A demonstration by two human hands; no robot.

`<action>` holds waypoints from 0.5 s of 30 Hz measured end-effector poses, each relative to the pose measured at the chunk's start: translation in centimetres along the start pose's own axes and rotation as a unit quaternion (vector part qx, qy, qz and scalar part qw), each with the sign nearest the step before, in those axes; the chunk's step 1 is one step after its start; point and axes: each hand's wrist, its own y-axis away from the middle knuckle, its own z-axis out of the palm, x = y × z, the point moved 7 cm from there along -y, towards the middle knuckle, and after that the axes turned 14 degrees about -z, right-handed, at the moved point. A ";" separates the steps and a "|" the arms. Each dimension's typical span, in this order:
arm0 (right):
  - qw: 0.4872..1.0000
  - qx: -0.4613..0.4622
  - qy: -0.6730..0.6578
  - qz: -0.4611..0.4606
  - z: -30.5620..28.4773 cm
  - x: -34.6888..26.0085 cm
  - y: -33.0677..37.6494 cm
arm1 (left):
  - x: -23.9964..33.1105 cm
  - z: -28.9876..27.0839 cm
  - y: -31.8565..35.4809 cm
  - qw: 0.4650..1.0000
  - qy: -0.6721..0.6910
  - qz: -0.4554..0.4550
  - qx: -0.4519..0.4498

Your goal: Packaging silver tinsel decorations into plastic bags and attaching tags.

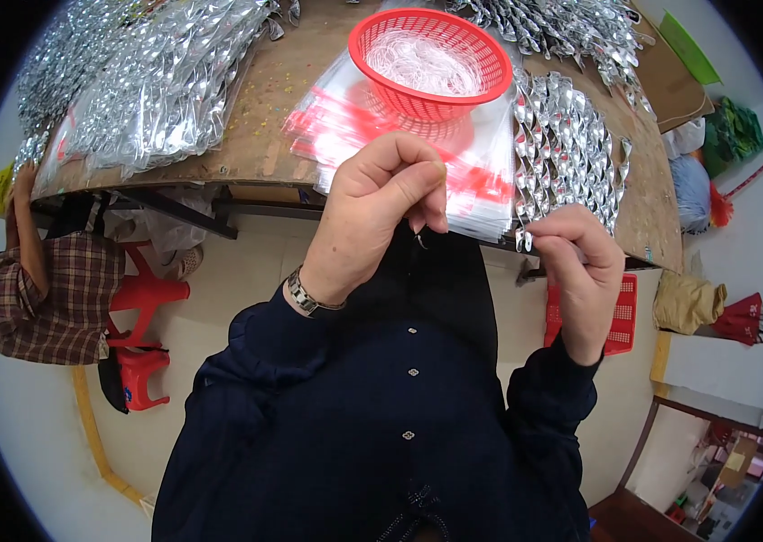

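Above the near table edge, my left hand [372, 212] is closed in a pinch. A tiny dark bit shows below its fingertips, too small to make out. To the right, my right hand [585, 271] pinches the small end of a shiny silver twisted strip [523, 239] at the table edge. Beyond it lie several rows of silver twisted strips [567, 135]. Under and beyond my left hand is a stack of clear plastic bags [481, 203] with red bands. On it stands a red plastic basket [440, 107] holding loops of thin, pale thread [422, 63].
Packed silver spirals [165, 86] cover the table's left; more [562, 32] lie at the far right. At left, a person in a checked shirt [43, 294] works at the table near red stools [142, 294]. A red crate [621, 316] sits below the right edge.
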 end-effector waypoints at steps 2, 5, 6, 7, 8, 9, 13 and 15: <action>0.992 -0.004 0.104 -0.069 1.3 -0.8 -0.5 | 0.2 0.6 0.0 1.000 -0.011 -0.007 -0.018; 0.986 0.002 0.116 -0.119 2.6 -0.9 -0.9 | 0.0 1.0 -0.2 1.000 -0.006 -0.013 -0.028; 0.990 0.004 0.096 -0.101 2.8 -0.7 -1.0 | -0.1 1.0 -0.2 1.000 -0.006 -0.012 -0.028; 0.991 -0.002 0.090 -0.100 3.1 -0.5 -1.0 | -0.4 1.0 -0.4 0.999 -0.005 -0.025 -0.029; 0.991 -0.003 0.090 -0.101 3.5 -0.7 -1.1 | -0.7 1.0 -0.5 0.999 -0.004 -0.038 -0.030; 0.998 0.027 0.041 -0.048 3.6 -0.1 -1.1 | -0.6 1.1 -0.5 0.999 -0.004 -0.037 -0.030; 0.994 0.067 -0.085 0.028 4.4 1.3 -1.3 | -0.7 1.4 -0.5 0.998 0.018 -0.050 -0.043; 0.994 0.066 -0.086 0.032 4.8 1.3 -1.3 | -0.7 1.5 -0.5 0.997 0.015 -0.049 -0.050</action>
